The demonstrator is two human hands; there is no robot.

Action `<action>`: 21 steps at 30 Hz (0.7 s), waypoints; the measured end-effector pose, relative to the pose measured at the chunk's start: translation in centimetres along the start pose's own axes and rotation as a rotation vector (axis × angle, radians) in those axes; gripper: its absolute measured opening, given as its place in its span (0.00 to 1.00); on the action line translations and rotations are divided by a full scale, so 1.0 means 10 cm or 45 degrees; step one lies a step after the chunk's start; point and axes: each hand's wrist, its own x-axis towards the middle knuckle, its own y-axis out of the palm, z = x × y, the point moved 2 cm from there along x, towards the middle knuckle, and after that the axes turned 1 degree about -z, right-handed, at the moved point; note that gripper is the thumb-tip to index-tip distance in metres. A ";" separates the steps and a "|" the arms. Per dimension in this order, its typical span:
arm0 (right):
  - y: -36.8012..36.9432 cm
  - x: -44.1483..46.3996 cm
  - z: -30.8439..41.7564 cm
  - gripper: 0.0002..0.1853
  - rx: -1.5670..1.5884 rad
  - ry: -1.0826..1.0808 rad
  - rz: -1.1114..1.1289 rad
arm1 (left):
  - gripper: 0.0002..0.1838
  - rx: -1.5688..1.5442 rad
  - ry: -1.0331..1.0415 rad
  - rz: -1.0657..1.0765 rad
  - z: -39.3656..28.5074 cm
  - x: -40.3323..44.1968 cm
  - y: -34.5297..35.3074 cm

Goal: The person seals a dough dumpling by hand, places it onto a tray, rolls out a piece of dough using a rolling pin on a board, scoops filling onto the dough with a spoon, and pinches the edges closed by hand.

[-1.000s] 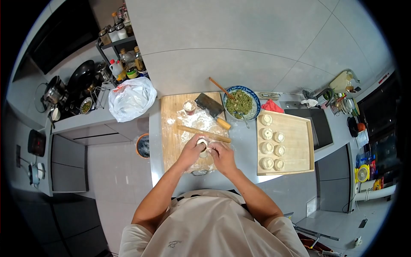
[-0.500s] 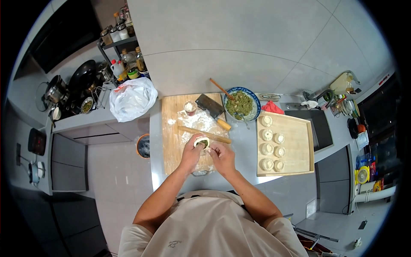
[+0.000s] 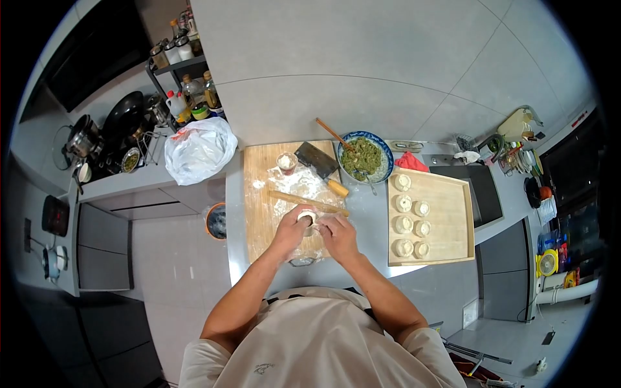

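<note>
From my remote seat I see the left hand (image 3: 292, 227) curled around a small, pale, round dough cup (image 3: 309, 213), its fingers closed along the far and left sides, thumb at the opening. The right hand (image 3: 336, 234) has its fingertips drawn together at the cup's right edge; I cannot tell whether they pinch it or only touch. The cup sits between both hands over the near half of the pale wooden cutting board (image 3: 255, 226).

Its opening looks dark, too small for me to read the contents. I judge that a hard squeeze from the left could split the wall, and an uneven pull from the right could thin or tear the rim. Dry flour on the edge could stop a fold from sticking.

Just beyond the fingers lies a slim wooden rolling pin (image 3: 281, 195); a knuckle could set it rolling into the dark-bladed, wooden-handled cleaver (image 3: 317, 160). Farther out, a careless sleeve could catch the metal spoon (image 3: 373, 187) in the blue-patterned bowl (image 3: 391, 170) of green filling (image 3: 364, 155). On the shallow wooden tray (image 3: 449, 213), close-set pale dough rounds (image 3: 422, 228) could stick together if nudged.
</note>
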 end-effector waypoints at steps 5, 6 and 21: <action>-0.02 0.09 0.02 0.10 0.200 0.198 0.045 | 0.16 0.141 -0.037 0.124 -0.04 0.09 -0.10; -0.01 0.09 -0.01 0.11 0.132 0.096 0.040 | 0.16 0.157 -0.061 0.184 -0.04 0.10 -0.10; 0.15 -0.02 0.02 0.12 0.158 0.321 0.034 | 0.18 -0.447 -0.127 -0.090 0.02 0.01 0.00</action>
